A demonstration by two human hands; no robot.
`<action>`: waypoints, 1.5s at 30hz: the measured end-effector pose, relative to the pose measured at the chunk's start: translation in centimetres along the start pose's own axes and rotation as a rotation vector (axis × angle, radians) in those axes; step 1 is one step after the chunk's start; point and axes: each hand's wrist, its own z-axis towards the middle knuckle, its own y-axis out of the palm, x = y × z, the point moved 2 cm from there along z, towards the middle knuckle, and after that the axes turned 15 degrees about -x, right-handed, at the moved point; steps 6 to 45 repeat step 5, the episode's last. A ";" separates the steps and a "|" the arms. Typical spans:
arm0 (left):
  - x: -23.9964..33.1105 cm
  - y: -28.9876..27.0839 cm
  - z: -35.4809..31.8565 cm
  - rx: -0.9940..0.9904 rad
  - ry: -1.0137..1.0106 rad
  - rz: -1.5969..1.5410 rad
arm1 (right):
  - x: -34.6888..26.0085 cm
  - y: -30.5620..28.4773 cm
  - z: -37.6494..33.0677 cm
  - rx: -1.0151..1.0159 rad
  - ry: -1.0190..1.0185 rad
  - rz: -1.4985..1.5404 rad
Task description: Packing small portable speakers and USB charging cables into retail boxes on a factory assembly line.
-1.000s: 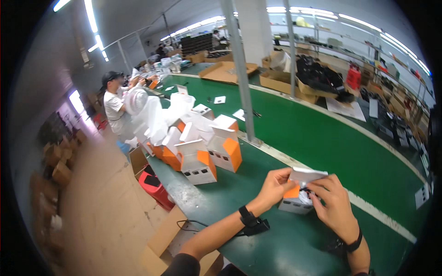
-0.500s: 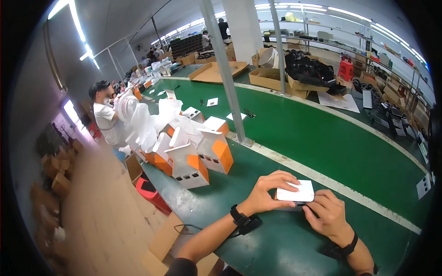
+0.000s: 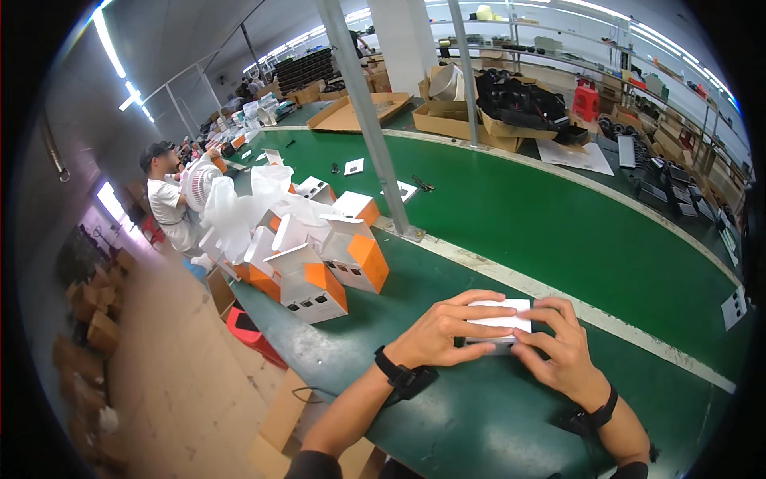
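— On the green worktop [image 3: 558,215], what lay under the hands?

— A small white box [image 3: 500,318], flat near the front edge. The left hand [image 3: 444,331] pressed on its left side, fingers curled over the top, grip closed on the box; the right hand [image 3: 560,351] clasped its right end the same way.

— And around it?

— To the left stood a cluster of white-and-orange cartons [image 3: 319,263], flaps open, with crumpled white plastic wrap [image 3: 239,211] behind them. A grey steel post [image 3: 369,120] rose from the worktop beside a pale stripe [image 3: 574,307].

— The room?

— It was a long workshop with strip lights [image 3: 108,36] overhead. Brown cardboard boxes [image 3: 479,120] sat on the far side, a person in a white shirt [image 3: 167,203] stood at the left, and a red crate [image 3: 251,335] sat on the floor.
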 end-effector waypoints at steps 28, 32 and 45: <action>-0.2 -0.1 0.3 -0.094 0.016 0.066 | 3.0 3.7 -1.8 -0.085 0.085 0.420; -0.2 -0.1 0.3 -0.094 0.016 0.066 | 3.0 3.7 -1.8 -0.085 0.085 0.420; -0.2 -0.1 0.3 -0.094 0.016 0.066 | 3.0 3.7 -1.8 -0.085 0.085 0.420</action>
